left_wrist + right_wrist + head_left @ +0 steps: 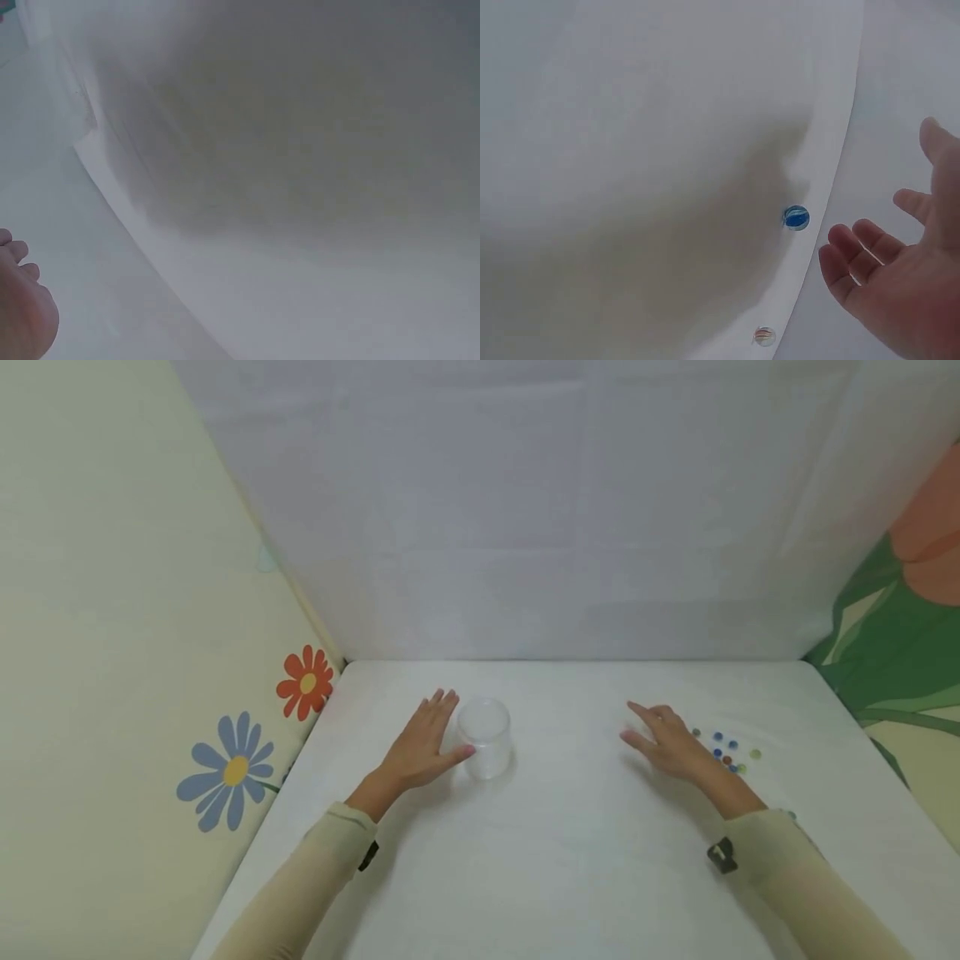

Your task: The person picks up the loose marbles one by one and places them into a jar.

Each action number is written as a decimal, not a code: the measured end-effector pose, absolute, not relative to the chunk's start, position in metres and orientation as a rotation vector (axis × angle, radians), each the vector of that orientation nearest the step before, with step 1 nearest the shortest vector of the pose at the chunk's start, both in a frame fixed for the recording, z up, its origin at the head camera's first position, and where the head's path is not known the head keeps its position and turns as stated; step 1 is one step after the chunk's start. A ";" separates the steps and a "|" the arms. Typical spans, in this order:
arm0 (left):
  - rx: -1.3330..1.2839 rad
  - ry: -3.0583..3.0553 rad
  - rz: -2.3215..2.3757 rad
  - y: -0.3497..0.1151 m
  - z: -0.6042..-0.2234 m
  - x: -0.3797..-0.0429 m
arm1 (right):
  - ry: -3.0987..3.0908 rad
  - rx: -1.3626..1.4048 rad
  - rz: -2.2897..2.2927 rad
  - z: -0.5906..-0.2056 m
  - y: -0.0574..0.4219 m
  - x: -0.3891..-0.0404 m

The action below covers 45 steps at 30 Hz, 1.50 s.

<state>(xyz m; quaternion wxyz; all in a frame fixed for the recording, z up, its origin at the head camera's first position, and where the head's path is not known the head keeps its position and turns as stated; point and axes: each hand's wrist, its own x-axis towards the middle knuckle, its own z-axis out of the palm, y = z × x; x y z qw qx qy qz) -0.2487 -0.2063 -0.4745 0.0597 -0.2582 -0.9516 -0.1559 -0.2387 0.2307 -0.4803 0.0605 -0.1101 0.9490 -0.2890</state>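
A clear, see-through jar (487, 752) stands upright on the white table, left of the middle. My left hand (422, 745) is beside it with straight fingers, the thumb overlapping the jar's side in the head view. Only a bit of that left hand (26, 311) shows at the edge of the left wrist view. Over the right part of the table is my right hand (667, 743), fingers loosely spread and nothing held. Just right of it lie several small glass marbles (717, 752), blue, green and brown. The right wrist view shows a blue marble (796, 217) near the right hand (900, 277).
A white cloth backdrop (480, 527) rises behind the table (555, 860). Flower-patterned panels flank it, with a blue flower (235, 771) at left and green leaves (915, 652) at right. Another marble (789, 814) shows by the right sleeve (795, 860).
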 end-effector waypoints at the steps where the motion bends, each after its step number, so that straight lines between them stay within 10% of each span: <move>1: -0.778 -2.888 -0.477 -0.205 -0.475 -0.249 | 2.870 -0.338 -0.872 -0.481 0.232 -0.239; 45: -0.752 -3.004 -0.510 -0.191 -0.480 -0.246 | 2.688 -0.184 -0.734 -0.490 0.278 -0.235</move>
